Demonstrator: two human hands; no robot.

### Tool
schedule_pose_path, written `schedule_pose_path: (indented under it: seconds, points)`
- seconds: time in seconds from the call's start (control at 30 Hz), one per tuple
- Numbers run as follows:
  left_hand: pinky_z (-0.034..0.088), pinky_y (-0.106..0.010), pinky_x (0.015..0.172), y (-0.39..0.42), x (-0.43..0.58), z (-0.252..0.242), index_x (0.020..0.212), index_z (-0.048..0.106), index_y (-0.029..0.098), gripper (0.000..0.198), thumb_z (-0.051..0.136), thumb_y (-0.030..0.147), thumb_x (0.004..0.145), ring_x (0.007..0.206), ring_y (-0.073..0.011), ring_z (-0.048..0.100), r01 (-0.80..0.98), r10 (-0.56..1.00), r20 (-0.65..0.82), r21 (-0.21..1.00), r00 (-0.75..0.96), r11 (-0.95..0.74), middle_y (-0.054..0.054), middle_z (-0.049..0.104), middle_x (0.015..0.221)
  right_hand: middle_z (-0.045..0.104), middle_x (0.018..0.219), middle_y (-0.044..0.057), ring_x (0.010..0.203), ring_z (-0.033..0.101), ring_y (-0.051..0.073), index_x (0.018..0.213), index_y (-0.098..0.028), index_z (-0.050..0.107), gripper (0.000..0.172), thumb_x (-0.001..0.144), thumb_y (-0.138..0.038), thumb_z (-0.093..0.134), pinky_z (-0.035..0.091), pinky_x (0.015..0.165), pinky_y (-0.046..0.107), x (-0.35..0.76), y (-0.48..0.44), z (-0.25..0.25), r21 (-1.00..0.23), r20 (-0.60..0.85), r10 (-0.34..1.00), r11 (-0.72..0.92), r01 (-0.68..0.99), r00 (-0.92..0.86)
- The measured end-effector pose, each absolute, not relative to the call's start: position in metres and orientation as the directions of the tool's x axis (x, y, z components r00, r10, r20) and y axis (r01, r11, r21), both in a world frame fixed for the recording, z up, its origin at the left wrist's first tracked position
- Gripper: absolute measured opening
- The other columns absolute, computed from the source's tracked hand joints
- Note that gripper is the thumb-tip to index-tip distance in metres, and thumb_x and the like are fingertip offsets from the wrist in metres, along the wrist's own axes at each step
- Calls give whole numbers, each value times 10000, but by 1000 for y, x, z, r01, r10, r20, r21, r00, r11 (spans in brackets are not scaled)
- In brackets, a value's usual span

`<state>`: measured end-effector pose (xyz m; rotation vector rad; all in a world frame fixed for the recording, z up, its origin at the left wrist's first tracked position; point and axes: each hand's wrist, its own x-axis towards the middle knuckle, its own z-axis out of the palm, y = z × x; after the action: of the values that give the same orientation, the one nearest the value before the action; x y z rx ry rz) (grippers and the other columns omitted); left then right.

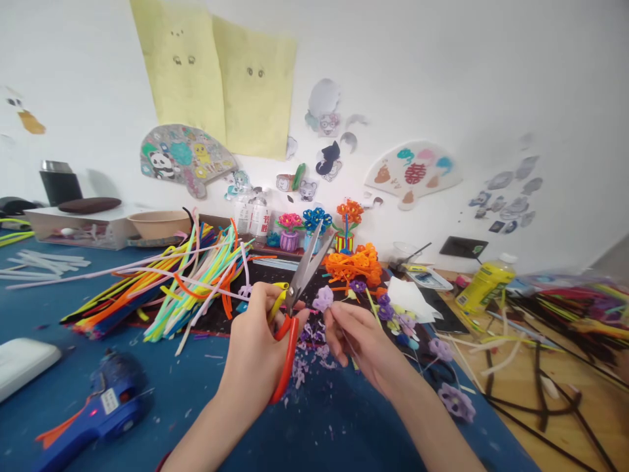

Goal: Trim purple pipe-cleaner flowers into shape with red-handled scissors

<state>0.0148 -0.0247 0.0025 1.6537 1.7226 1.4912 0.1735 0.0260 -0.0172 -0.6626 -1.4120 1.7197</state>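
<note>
My left hand (255,347) is closed around the handles of a pair of scissors (297,286) with red and yellow grips. Their blades point up and away from me and stand slightly apart. In a pinch, the fingertips of my right hand (363,344) hold a small lavender pipe-cleaner flower (323,298), just right of the scissors' pivot. Lavender fluff clippings (319,354) lie scattered on the blue table mat (334,419) below both hands. More purple flowers (386,307) rest beyond my right hand, and looser lavender ones (457,402) lie beside my right forearm.
Bundled pipe cleaners (196,278) spread out on the left, near a blue glue gun (111,406). Small potted flowers (317,226) and an orange pile (354,264) stand at the back. A yellow bottle (486,283) and black strips (540,393) are on the right.
</note>
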Motion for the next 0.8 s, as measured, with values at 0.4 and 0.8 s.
schedule_pose_path:
  seconds: [0.4,0.8]
  points:
    - [352,-194,457,-25,17,2,817,418,230,268,651,322,722,499,-87,460,450,865,418,852,-278,-267,66,572,641,540,525,-16,450,463,82,694,-149,562,386,877,-486,522,369,427,181,172,23,-17,-990,62,754,-39,-139,-654]
    - [458,-229,574,-19,13,-3,815,413,217,301,681,285,694,579,-104,564,192,903,345,934,-257,-303,62,577,653,537,539,-10,461,472,81,666,-143,555,366,892,-428,520,372,445,182,176,24,-14,-991,47,718,-54,-123,-694]
